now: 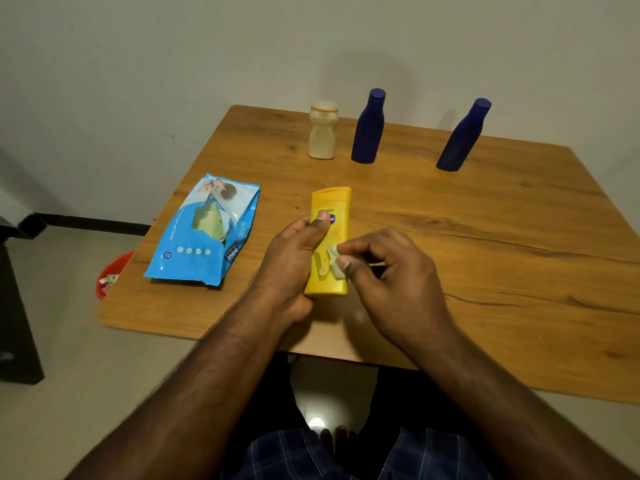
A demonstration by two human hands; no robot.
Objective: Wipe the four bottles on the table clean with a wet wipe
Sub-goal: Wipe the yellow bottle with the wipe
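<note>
My left hand grips a yellow bottle over the near middle of the wooden table, thumb across its label. My right hand pinches a small crumpled pale wet wipe against the bottle's lower front. At the back of the table stand a cream bottle and two dark blue bottles, all upright and apart from my hands.
A blue pack of wet wipes lies on the table left of the yellow bottle, its flap open. A red bin with scraps sits on the floor beyond the table's left edge. A dark cabinet stands at the far left.
</note>
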